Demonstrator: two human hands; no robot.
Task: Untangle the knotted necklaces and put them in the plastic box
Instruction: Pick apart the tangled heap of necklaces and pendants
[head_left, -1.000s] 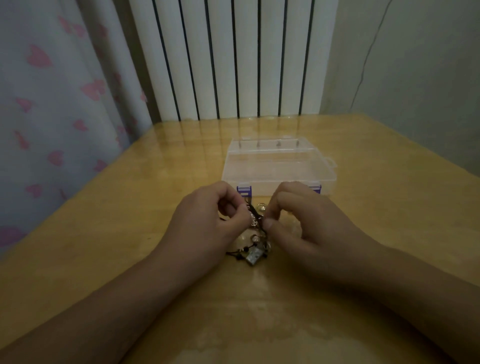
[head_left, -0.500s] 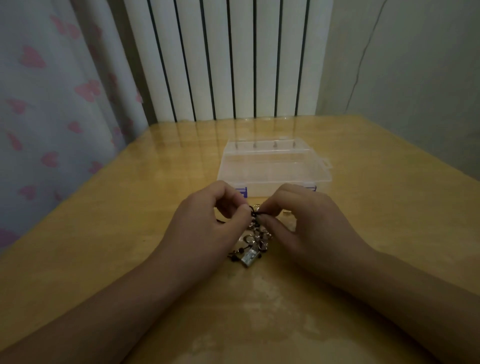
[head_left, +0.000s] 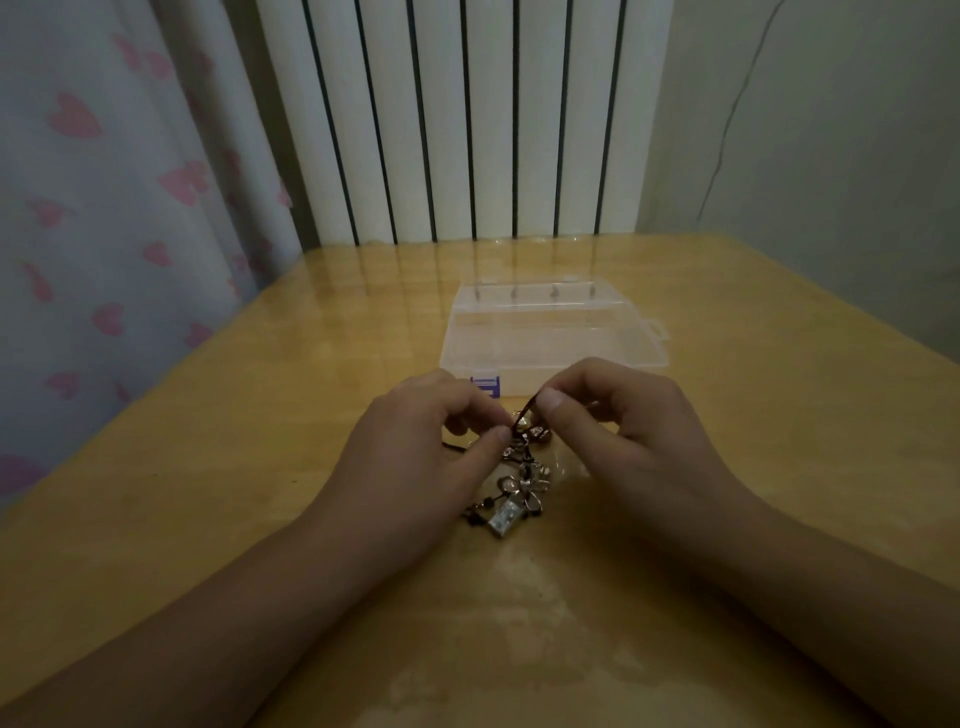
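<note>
A knotted clump of necklaces (head_left: 519, 488) with dark cords, silver flower charms and a rectangular silver pendant lies on the wooden table between my hands. My left hand (head_left: 415, 457) pinches the tangle's upper part between thumb and fingers. My right hand (head_left: 628, 441) pinches a dark cord and holds it taut, slightly above the clump. The clear plastic box (head_left: 550, 332), with a purple latch at its front and its lid shut as far as I can tell, stands just behind both hands.
The wooden table (head_left: 260, 467) has a glossy top, with its left edge near a curtain with pink hearts (head_left: 104, 234). A white ribbed radiator (head_left: 467, 119) stands behind the table. A grey wall (head_left: 831, 182) runs along the right.
My right hand has lifted a little and drawn a dark cord up from the clump. The left hand keeps its pinch in nearly the same place.
</note>
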